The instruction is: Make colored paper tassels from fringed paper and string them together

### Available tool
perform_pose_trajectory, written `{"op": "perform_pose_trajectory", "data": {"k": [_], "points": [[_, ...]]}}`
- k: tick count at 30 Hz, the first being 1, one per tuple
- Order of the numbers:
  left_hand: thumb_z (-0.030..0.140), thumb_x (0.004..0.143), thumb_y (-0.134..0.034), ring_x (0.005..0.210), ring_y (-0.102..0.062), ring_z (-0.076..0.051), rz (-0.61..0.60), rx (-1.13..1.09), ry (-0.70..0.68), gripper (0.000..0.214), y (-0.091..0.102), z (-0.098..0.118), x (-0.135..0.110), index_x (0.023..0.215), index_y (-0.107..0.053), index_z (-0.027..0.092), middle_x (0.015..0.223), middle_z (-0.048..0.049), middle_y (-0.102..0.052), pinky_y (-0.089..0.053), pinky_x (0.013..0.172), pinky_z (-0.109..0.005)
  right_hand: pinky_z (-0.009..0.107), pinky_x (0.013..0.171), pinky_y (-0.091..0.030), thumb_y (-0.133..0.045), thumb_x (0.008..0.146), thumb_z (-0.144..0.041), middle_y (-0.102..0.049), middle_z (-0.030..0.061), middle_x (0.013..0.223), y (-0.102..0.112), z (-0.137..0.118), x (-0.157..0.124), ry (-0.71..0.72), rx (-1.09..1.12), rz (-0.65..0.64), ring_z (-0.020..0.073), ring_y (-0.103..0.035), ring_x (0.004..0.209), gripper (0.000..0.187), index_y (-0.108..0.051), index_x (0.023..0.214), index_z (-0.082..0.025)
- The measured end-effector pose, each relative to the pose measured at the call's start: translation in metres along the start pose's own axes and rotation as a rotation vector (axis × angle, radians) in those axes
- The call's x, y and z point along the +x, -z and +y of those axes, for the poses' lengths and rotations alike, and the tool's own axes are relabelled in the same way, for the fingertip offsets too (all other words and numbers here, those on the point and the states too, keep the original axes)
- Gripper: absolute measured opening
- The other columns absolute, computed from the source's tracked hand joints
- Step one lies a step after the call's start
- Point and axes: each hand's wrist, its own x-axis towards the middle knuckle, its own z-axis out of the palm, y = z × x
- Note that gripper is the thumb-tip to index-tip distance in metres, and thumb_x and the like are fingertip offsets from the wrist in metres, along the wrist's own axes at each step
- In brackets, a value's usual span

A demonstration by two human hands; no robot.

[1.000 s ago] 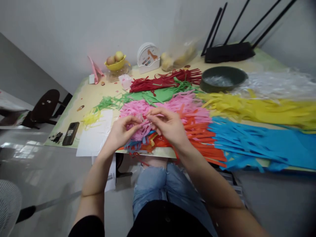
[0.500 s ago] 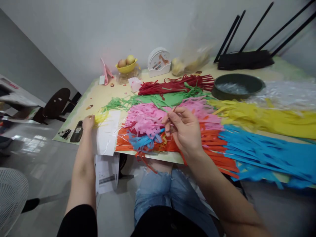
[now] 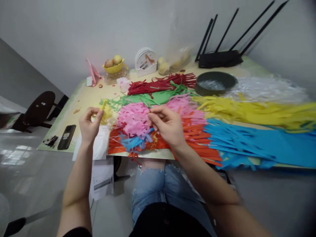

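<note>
My left hand [image 3: 89,126] is closed in a pinch on a short yellow strip [image 3: 104,104], which sticks up from the thumb and finger. Just behind it lies a pile of loose yellow strips [image 3: 107,115], by a white sheet [image 3: 100,144] at the table's front edge. My right hand [image 3: 168,125] is also pinched, above a fluffy pink strip bundle [image 3: 133,120]. Something thin and dark shows at its fingertips, too small to name. Below the pink bundle are blue strips [image 3: 134,142] and an orange fringed sheet [image 3: 195,146].
Dark red [image 3: 158,85], green [image 3: 148,98], yellow [image 3: 259,113] and blue fringed sheets [image 3: 261,141] cover the table. A dark round bowl [image 3: 216,82] stands at back right before a black router [image 3: 219,59]. A phone [image 3: 66,136] lies at the left edge. Fruit fills a yellow bowl [image 3: 114,67].
My left hand has come back from the yellow pile, raised, with a yellow strip in its pinch. My right hand stays pinched over the pink bundle. The view has shifted to the right.
</note>
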Motion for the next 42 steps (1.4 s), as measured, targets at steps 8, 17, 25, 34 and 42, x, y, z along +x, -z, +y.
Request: {"op": "perform_pose_trajectory", "data": {"k": [8,17,25,34,42], "points": [[0.042,0.079,-0.080,0.081,-0.068,-0.018,-0.274,-0.343,0.175,0.028,-0.050,0.094,-0.042,0.096,-0.074,0.020,0.090,-0.0048,-0.073,-0.054,0.074,-0.029,0.022,0.044,-0.043,-0.075,0.080,-0.041,-0.063,-0.0037,0.061,-0.006,-0.009,0.005,-0.019,0.046,-0.118,0.0083,-0.052,0.046,0.026,-0.069,0.089,-0.018],[0.043,0.069,-0.089,0.064,-0.063,-0.011,-0.272,-0.621,0.434,0.030,-0.058,0.101,-0.042,0.084,-0.077,0.019,0.076,-0.0010,-0.072,-0.050,0.061,-0.020,0.021,0.050,-0.042,-0.072,0.084,-0.037,-0.064,-0.0019,0.064,0.004,-0.007,-0.005,0.009,-0.110,-0.149,0.0087,-0.054,0.053,0.022,-0.073,0.087,-0.016],[0.042,0.072,-0.086,0.063,-0.063,-0.013,-0.346,-0.420,0.354,0.028,-0.053,0.106,-0.039,0.085,-0.078,0.018,0.078,-0.0040,-0.075,-0.050,0.061,-0.023,0.020,0.049,-0.044,-0.075,0.084,-0.038,-0.064,-0.0052,0.060,0.007,-0.006,-0.004,-0.046,-0.063,-0.187,0.0079,-0.056,0.050,0.035,-0.069,0.109,-0.015],[0.039,0.081,-0.078,0.068,-0.066,-0.016,-0.495,-0.218,0.194,0.022,-0.045,0.103,-0.032,0.088,-0.079,0.018,0.080,-0.0052,-0.077,-0.050,0.064,-0.026,0.017,0.040,-0.039,-0.077,0.082,-0.048,-0.063,-0.0070,0.057,0.011,-0.002,0.003,-0.201,0.075,-0.324,0.0060,-0.052,0.042,0.052,-0.064,0.119,-0.014],[0.035,0.089,-0.069,0.077,-0.070,-0.018,-0.590,0.053,-0.048,0.018,-0.045,0.102,-0.036,0.092,-0.078,0.020,0.087,-0.0059,-0.078,-0.054,0.076,-0.030,0.014,0.034,-0.035,-0.080,0.078,-0.048,-0.068,-0.0052,0.069,0.011,-0.003,0.004,-0.058,0.230,0.021,0.0038,-0.052,0.043,0.036,-0.059,0.085,-0.020]]}}
